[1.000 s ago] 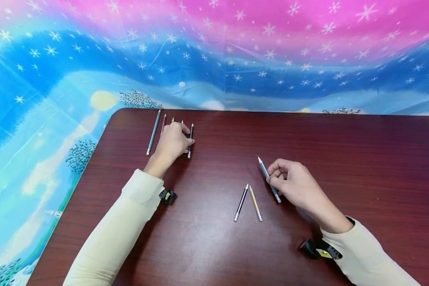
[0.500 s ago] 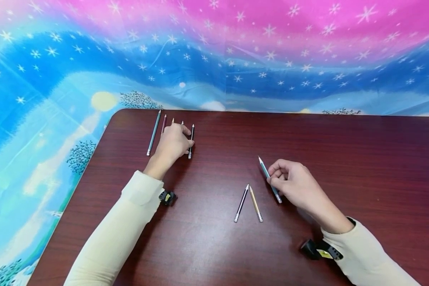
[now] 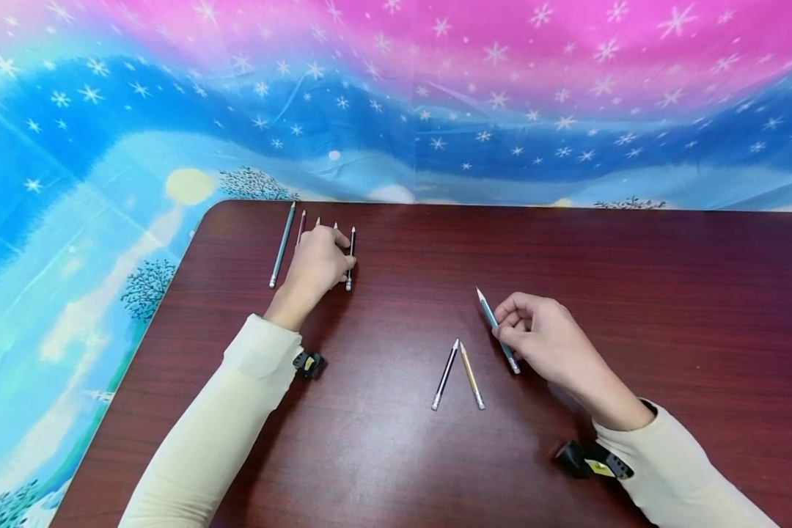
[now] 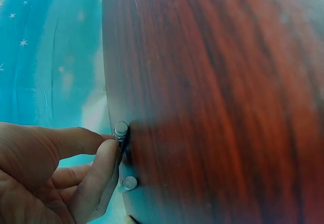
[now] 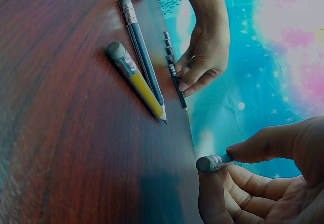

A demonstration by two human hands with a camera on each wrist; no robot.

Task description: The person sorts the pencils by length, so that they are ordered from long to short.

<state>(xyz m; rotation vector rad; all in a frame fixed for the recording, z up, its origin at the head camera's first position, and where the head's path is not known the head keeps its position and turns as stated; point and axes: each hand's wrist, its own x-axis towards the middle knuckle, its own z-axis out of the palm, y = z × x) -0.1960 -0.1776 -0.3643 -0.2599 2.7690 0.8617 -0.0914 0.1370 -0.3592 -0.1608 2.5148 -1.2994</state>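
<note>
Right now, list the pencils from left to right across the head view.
Slim teal pencil, slim red pencil, pointed tan pencil tip, pointed pale pencil tip, slim black pencil, slim dark pencil, slim yellow pencil, slim bluish pencil in the right hand.

Snowflake-patterned cloth (image 3: 396, 95) behind reddish-brown table (image 3: 600, 257)

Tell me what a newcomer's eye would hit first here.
Probably the bright pink-and-blue snowflake backdrop behind the table. Then the dark pencil and yellow pencil converging mid-table. The left hand pinches a black pencil at far left; the right hand, a blue-green pencil right of that pair.
</note>
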